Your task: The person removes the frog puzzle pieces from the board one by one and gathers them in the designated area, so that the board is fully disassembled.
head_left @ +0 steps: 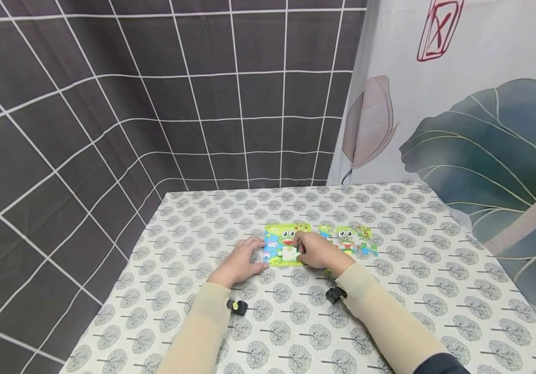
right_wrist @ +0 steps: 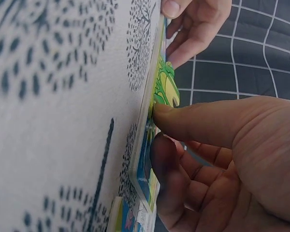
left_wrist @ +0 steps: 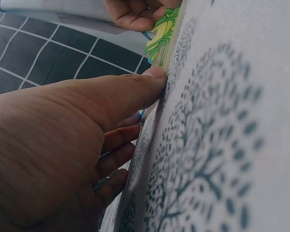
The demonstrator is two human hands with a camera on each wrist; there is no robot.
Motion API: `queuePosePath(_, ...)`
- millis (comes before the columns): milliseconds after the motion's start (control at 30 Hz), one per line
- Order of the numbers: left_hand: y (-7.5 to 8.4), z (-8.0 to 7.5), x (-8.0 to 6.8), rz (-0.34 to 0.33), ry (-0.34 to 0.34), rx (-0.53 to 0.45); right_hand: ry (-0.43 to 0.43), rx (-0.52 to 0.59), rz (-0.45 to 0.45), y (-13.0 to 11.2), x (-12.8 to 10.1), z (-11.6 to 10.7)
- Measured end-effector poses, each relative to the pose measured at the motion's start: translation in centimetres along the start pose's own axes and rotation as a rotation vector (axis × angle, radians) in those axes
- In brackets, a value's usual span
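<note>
A flat frog jigsaw puzzle (head_left: 273,232) lies on the patterned tablecloth, its big-eyed green frog facing up. At its left side rests my left hand (head_left: 241,262), thumb touching the near left corner and fingers loosely extended along the edge. My right hand (head_left: 317,250) is over the puzzle's right part. In the right wrist view its thumb and index finger pinch a green-and-yellow puzzle piece (right_wrist: 169,88), tilted up from the puzzle surface. The right hand covers part of the puzzle, so how the piece sits there is partly hidden.
Right of the puzzle lies a second frog picture (head_left: 345,235) made of puzzle pieces, with gaps in it, partly behind my right hand. A dark gridded curtain (head_left: 258,93) hangs behind and left of the table; a white printed curtain (head_left: 375,41) hangs at the right.
</note>
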State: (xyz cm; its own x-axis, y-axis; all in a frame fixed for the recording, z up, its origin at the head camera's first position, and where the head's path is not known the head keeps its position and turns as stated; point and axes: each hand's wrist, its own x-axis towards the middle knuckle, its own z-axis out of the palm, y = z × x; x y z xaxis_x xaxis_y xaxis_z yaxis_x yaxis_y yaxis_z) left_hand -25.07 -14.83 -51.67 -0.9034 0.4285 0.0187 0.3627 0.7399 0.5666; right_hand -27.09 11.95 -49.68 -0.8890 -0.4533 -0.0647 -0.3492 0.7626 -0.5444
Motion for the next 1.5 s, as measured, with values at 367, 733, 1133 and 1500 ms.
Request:
queuePosePath(367, -0.1, 0.0, 0.0, 0.009, 0.001, 0.0, 0.009, -0.072, 0.015, -0.3, 0.0, 0.1)
queuePosePath(733, 0.1, -0.1, 0.0, 0.001, -0.006, -0.004, 0.037, -0.063, 0.001, 0.0, -0.9, -1.2)
queuePosePath(1133, 0.1, -0.2, -0.1, 0.011, 0.001, -0.002, 0.089, -0.048, 0.04, 2.5, -2.8, -2.8)
queuePosePath(1500, 0.3, -0.3, -0.1, 0.008, -0.004, 0.004, 0.116, -0.062, 0.032, 4.3, -4.7, -3.9)
